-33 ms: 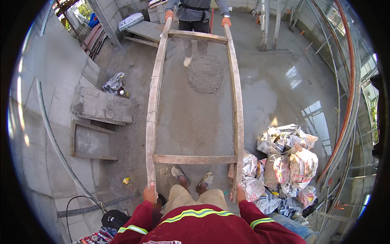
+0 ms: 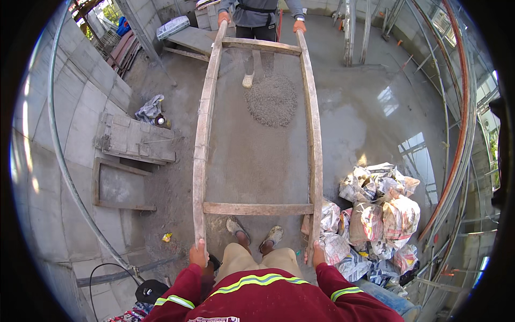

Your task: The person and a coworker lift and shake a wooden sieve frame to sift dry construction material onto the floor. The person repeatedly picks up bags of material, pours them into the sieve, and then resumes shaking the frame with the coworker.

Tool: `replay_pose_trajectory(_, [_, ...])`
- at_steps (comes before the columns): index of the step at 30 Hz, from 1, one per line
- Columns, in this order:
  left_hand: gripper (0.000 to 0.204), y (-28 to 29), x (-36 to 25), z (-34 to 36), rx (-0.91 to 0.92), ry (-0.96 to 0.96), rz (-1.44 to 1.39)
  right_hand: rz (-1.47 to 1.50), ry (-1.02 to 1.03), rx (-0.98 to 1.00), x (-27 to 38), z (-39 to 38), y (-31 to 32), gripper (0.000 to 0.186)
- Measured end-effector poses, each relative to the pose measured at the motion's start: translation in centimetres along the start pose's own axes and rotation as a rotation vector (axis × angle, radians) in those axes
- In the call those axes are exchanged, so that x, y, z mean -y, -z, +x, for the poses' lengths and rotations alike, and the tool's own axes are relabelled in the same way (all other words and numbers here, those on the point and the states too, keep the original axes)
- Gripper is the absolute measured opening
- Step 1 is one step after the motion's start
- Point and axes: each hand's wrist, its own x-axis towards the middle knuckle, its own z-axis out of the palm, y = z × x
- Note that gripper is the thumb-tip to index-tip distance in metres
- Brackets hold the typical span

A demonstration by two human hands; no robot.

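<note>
A long wooden-framed sieve screen (image 2: 201, 145) stretches away from me, with fine mesh (image 2: 252, 174) between its rails. My left hand (image 2: 198, 254) is wrapped round the near end of its left rail. On the right rail's end, my right hand (image 2: 317, 254) is closed in the same way. A round heap of wet-looking gravel or coarse sand (image 2: 271, 102) lies on the far part of the mesh. At the far end, a co-worker's orange-gloved left hand (image 2: 299, 26) and right hand (image 2: 223, 20) grip the two rails.
Crumpled sacks (image 2: 370, 225) are piled close to my right. Boards (image 2: 137, 137) and a shallow wooden frame (image 2: 123, 185) lie by the left wall. A bent pipe (image 2: 67, 172) runs along that wall. Wet floor (image 2: 370, 129) spreads at the right, with long pipes (image 2: 462, 118) beyond.
The gravel heap sits slightly nearer to me on the mesh and looks coarser. The near crossbar has shifted very slightly away from me. Both hands keep their grip.
</note>
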Motion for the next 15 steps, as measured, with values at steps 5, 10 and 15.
replay_pose_trajectory(5, [0.103,-0.9,-11.3,11.6,0.073,-0.029,0.180,-0.004,-0.002,0.037,12.5,6.4,-5.8,0.081])
replay_pose_trajectory(10, [0.109,-0.3,-32.1,21.4,0.041,-0.149,0.070,-0.102,0.207,0.154,35.4,7.9,-12.7,0.081])
replay_pose_trajectory(15, [0.100,1.2,-25.7,20.0,0.030,-0.053,0.127,-0.102,0.188,0.065,29.8,4.9,-14.1,0.079])
